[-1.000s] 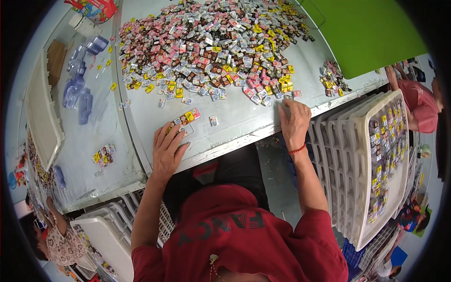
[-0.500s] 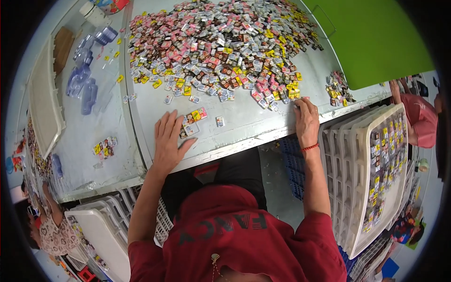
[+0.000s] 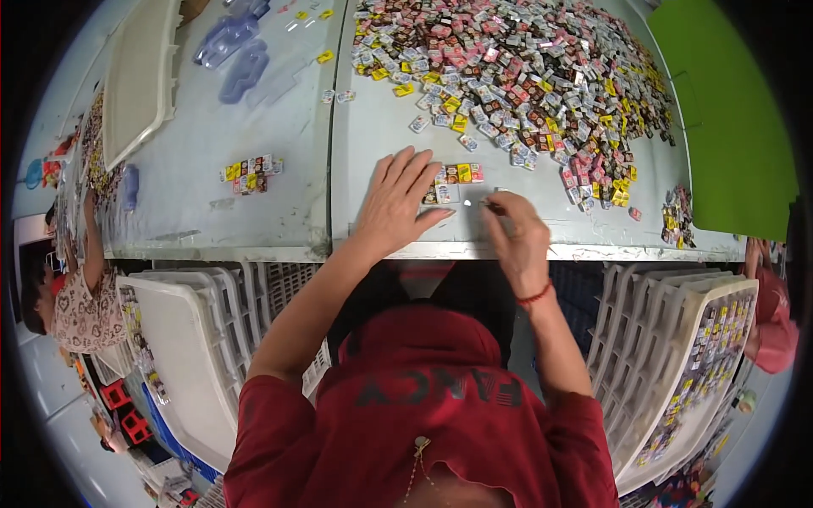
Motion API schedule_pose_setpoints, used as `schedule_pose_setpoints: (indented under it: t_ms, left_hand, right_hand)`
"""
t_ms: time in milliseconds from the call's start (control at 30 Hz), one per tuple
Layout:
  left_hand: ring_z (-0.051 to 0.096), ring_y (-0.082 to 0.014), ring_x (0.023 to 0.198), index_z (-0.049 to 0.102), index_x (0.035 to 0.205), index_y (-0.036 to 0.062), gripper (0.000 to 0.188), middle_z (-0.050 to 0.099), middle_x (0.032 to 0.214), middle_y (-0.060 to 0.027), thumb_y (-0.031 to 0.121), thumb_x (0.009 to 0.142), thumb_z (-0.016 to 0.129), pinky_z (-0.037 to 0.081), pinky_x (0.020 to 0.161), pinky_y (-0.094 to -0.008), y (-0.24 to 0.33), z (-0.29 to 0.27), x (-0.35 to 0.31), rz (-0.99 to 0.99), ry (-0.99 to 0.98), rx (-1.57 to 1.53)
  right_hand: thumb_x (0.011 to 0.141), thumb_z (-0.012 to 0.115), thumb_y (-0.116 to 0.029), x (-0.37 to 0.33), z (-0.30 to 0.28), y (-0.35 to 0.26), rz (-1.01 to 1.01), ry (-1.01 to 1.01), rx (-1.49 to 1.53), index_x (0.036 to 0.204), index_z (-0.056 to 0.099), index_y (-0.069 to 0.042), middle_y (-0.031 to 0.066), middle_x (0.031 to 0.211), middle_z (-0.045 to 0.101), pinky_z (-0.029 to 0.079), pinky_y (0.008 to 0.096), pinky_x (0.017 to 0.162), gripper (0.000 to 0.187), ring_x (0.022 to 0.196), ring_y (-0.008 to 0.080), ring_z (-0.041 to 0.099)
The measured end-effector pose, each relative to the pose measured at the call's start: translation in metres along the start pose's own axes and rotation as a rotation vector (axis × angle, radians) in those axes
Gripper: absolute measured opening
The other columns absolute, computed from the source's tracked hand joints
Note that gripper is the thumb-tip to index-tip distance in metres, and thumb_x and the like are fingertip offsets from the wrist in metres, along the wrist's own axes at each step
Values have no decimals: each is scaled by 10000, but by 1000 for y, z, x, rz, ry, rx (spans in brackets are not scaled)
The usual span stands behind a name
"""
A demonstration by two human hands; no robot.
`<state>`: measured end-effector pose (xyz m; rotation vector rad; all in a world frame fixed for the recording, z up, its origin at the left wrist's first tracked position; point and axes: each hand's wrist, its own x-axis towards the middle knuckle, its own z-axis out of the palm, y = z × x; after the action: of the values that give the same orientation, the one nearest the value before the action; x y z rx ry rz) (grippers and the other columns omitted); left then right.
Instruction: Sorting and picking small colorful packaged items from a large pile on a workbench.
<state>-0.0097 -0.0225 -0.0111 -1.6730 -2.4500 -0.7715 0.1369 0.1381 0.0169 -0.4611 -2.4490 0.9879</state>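
A pale grey worktable (image 3: 279, 212) fills the upper view, with white moulded trays (image 3: 182, 339) stacked below its near edge on both sides and a green board (image 3: 728, 110) lying far to the right. Beyond both hands spreads a wide heap of small wrapped pieces (image 3: 525, 76), pink, yellow, brown and white.

The left hand (image 3: 396, 203) lies flat on the table, fingers spread, its fingertips touching a short row of wrapped pieces (image 3: 453, 179) set just ahead of it. The right hand (image 3: 512, 237), close beside the left, has thumb and forefinger drawn together at a tiny pale piece (image 3: 491, 201); blur hides whether it is actually pinched.

These pieces look very light and stiff, little flat blocks in glossy wrapping, so they probably slide readily on the smooth tabletop and scatter at a nudge. A fingertip pinch across the short sides seems the likeliest hold, with the flat hand steadying the row.

A smaller cluster of pieces (image 3: 250, 173) sits well left of the left hand, and another person's arm (image 3: 89, 254) shows at the far left.
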Motion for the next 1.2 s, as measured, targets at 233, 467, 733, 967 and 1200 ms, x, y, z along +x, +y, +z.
schedule_pose_setpoints:
  t_ms: [233, 467, 733, 967, 1200]
  left_hand:
    - [360, -360, 1285, 497, 1268, 3, 649, 441, 1362, -155, 366, 774, 708, 262, 1077, -480, 1, 0, -3, -32, -18, -3]
    - [360, -352, 1289, 498, 1270, 5, 669, 443, 1360, -154, 341, 740, 729, 263, 1074, -482, 2, 3, -3, -37, -14, 6]
    - [327, -357, 1311, 488, 1282, 7, 685, 428, 1375, -156, 376, 754, 722, 231, 1087, -490, -1, -2, -5, -23, -41, 11]
    - [648, -244, 894, 525, 1217, -77, 469, 617, 1094, -178, 207, 871, 665, 531, 680, -331, -11, -32, -32, -579, 233, -568]
    - [635, -135, 671, 542, 1202, -76, 368, 670, 841, -113, 113, 894, 612, 498, 549, -253, -9, -28, -10, -888, 129, -933]
  right_hand:
    - [788, 685, -35, 16, 40, -19, -24, 17, -88, 922, 651, -6, 146, 891, 663, 519, 348, 660, 141, 753, 295, 656]
    - [776, 695, -33, 12, 63, -22, 44, 199, -189, 871, 655, -15, 131, 835, 655, 508, 368, 670, 105, 741, 305, 634]
    - [812, 672, -14, 2, 61, -18, -156, 251, -236, 966, 658, -7, 147, 883, 642, 510, 364, 675, 155, 780, 293, 626]
    - [891, 610, -79, 27, 16, 19, 40, 91, -136, 1094, 627, 9, 158, 910, 668, 512, 322, 578, 221, 647, 226, 657]
    - [850, 692, -203, 45, 17, 18, 402, -144, 77, 1101, 620, 30, 117, 835, 683, 479, 281, 485, 351, 506, 162, 610]
